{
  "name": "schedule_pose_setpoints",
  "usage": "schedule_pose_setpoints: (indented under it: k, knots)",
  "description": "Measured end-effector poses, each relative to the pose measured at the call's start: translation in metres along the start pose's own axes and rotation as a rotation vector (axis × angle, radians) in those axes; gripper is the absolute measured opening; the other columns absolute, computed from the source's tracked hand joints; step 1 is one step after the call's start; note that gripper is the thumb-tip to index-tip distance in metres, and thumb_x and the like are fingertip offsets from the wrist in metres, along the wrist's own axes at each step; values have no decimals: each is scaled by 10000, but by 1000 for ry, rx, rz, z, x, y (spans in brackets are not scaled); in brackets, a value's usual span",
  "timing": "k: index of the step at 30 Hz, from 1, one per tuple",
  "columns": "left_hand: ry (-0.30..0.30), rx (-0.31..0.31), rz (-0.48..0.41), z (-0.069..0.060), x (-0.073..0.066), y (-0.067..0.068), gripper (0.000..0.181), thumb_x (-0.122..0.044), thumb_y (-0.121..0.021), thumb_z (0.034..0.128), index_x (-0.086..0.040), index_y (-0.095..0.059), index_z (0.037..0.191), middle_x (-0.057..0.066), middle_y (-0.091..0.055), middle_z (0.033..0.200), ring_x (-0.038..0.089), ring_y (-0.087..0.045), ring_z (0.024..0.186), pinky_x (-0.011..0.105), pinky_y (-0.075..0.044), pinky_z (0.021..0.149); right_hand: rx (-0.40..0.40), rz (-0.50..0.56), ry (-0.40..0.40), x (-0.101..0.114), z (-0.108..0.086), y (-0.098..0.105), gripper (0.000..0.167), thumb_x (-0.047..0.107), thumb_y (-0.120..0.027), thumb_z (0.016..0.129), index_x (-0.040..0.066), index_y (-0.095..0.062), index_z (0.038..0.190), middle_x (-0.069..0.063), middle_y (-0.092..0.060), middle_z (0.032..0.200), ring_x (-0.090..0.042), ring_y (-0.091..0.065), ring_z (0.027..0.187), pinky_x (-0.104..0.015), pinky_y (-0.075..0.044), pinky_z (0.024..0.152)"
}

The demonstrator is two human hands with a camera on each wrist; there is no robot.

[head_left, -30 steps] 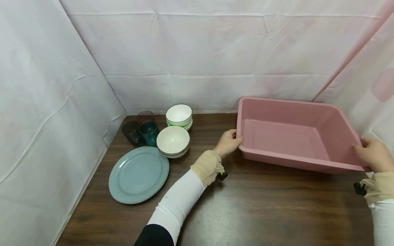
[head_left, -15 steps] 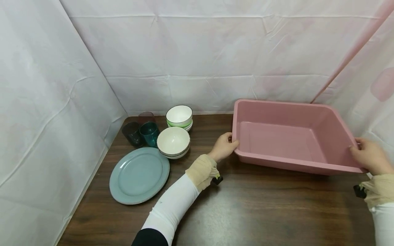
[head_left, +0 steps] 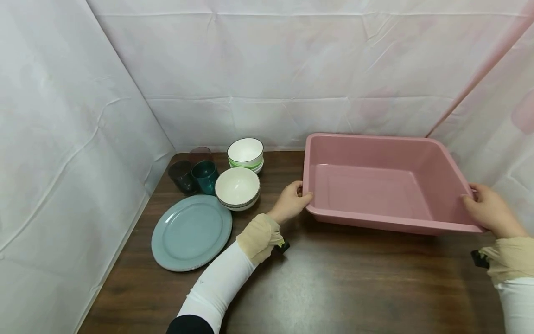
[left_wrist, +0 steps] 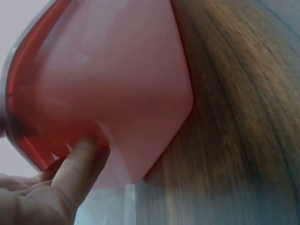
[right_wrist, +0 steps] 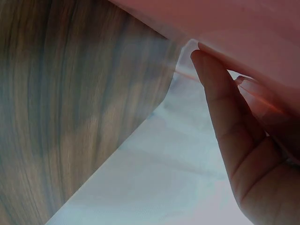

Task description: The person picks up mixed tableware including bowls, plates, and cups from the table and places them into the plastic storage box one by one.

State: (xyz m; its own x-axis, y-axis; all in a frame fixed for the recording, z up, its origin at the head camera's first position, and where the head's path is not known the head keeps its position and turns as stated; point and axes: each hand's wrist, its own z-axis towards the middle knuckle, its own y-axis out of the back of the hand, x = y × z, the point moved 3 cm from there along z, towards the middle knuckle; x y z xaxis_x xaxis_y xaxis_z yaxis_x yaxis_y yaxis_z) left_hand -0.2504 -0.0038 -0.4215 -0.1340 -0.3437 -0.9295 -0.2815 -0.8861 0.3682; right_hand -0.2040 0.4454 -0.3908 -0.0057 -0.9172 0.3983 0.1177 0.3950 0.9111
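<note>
A large pink plastic basin (head_left: 367, 190) stands at the back right of the table, with nothing inside. My left hand (head_left: 289, 201) grips its left rim, thumb over the edge; in the left wrist view the fingers (left_wrist: 77, 166) reach under the rim against the outer wall. At the opposite end my right hand (head_left: 491, 208) pinches the right rim, thumb inside. From the right wrist camera the fingers (right_wrist: 225, 108) lie under that rim, along the basin's outer side (right_wrist: 253, 33).
Left of the basin are two stacks of bowls, a white-and-green one (head_left: 245, 153) and a cream one (head_left: 238, 186). Tinted cups (head_left: 205, 176) stand in the back left corner. A blue-grey plate (head_left: 192, 233) lies in front. White cloth (head_left: 267, 69) hangs around the dark wooden table (head_left: 354, 278).
Both hands have shifted the pink basin leftward along the table, closer to the bowls. The grip on both rims stays the same. Bowls, cups and plate keep their places.
</note>
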Motion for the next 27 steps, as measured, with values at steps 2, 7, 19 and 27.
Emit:
schedule_pose_setpoints:
  k: [2, 7, 19, 27]
  knots:
    - [8, -1, 1, -3, 2, 2, 424, -136, -578, 898, 92, -543, 1253, 171, -655, 1095, 126, -571, 901, 192, -473, 753, -4, 9, 4, 3, 1, -3, 437, 84, -481, 921, -254, -439, 1194, -473, -535, 1044, -210, -559, 678, -272, -384, 585]
    - [27, -1, -5, -10, 5, 8, 428, -147, -574, 906, 81, -532, 1266, 162, -647, 1119, 138, -594, 937, 215, -496, 773, -9, 21, -17, 9, 0, -8, 473, 101, -465, 940, -254, -405, 1247, -480, -513, 1075, -406, -582, 779, -373, -413, 633]
    - [55, -28, 18, -34, 12, 24, 427, -151, -580, 897, 68, -525, 1259, 168, -648, 1122, 197, -628, 988, 262, -520, 814, 29, 92, 65, 30, -1, -16, 451, 99, -470, 946, -201, -415, 1279, -419, -563, 1018, 57, -436, 669, -154, -333, 558]
    - [58, -25, -14, -47, 17, 33, 441, -143, -576, 900, 82, -499, 1272, 184, -639, 1144, 202, -643, 1005, 264, -535, 812, 64, 60, 50, 43, -2, -21, 529, 136, -448, 975, -210, -332, 1358, -435, -533, 1102, -295, -585, 789, -316, -405, 657]
